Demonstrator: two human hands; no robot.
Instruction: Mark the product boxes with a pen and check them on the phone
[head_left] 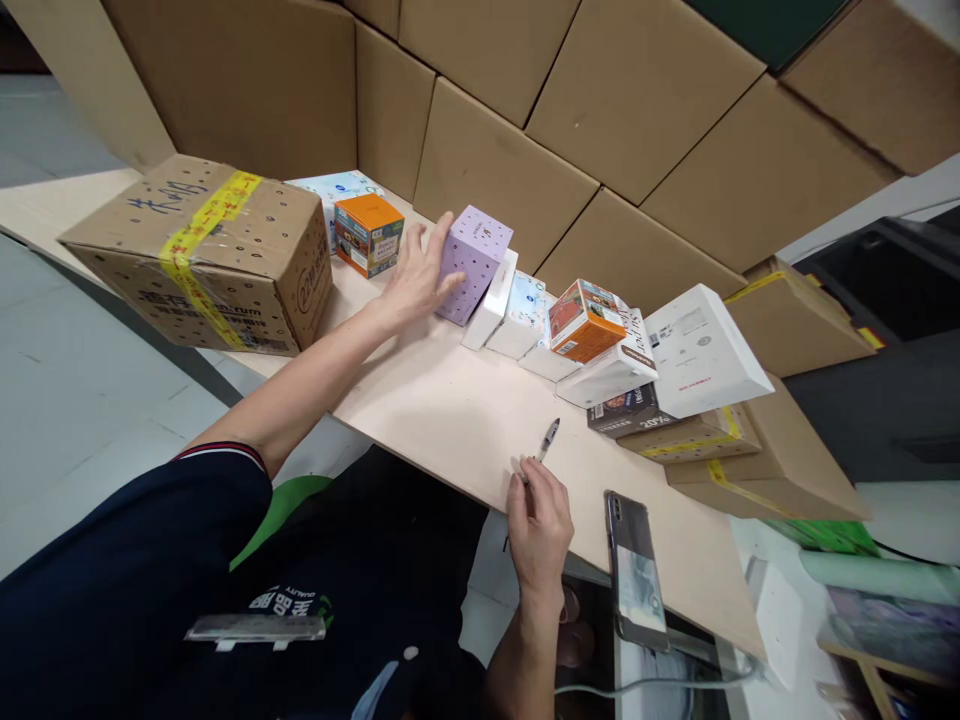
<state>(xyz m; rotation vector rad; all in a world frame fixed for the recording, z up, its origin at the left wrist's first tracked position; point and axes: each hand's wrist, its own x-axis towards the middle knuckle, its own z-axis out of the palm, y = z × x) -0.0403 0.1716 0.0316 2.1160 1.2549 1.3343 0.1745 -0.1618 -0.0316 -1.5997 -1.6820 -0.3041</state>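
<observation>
Carton [202, 260]: far left of the purple box [471, 262], partly hiding a white box [341, 184]
Orange box [369, 240]: just left of the purple box
Left hand [416, 275]: fingers wide at the purple box's left side; firmness unclear
Purple box: upright on the table [442, 400]
Stacked cartons [499, 150]: behind the purple box, tops cut off
Right hand [541, 515]: right of the purple box, pinching a pen [550, 437], one end covered
Phone [637, 570]: far right of the purple box

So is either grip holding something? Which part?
Right grip: seemingly the pen, by its near end. Left grip: against the purple box; can't tell if holding it.
</observation>
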